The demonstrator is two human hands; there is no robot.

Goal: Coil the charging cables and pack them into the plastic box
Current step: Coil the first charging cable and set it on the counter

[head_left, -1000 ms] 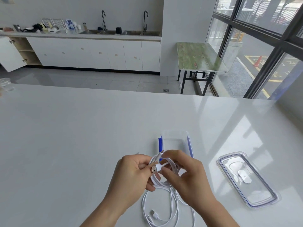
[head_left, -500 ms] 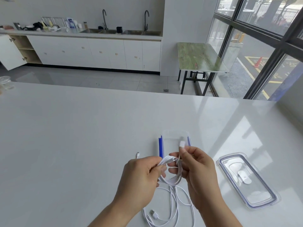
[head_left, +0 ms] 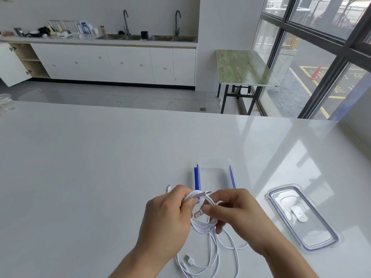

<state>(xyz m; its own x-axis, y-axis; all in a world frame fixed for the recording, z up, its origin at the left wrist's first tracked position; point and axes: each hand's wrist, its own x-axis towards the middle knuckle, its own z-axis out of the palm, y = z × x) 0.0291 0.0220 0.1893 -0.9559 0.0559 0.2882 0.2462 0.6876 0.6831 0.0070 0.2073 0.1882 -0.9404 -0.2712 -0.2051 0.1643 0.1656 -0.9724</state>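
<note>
A white charging cable, wound into a small coil (head_left: 202,221), hangs between both hands above the white table (head_left: 90,177). My left hand (head_left: 168,215) pinches the coil's top, where a small plug sticks out to the right. My right hand (head_left: 239,215) grips the coil's right side near the orange-tipped USB plug. More loose white cable (head_left: 210,257) lies on the table under the hands, with another USB plug on it. The clear plastic box (head_left: 215,173) with blue side clips stands open just beyond the hands.
The clear lid (head_left: 301,215) with a blue seal lies flat to the right of the box. A clear cup (head_left: 6,101) sits at the table's far left edge. A small cable tip (head_left: 169,188) shows left of my left hand.
My right hand came down from above the coil, where it held a cable end up, and now grips the coil's right side. The orange USB plug now shows between the hands.
</note>
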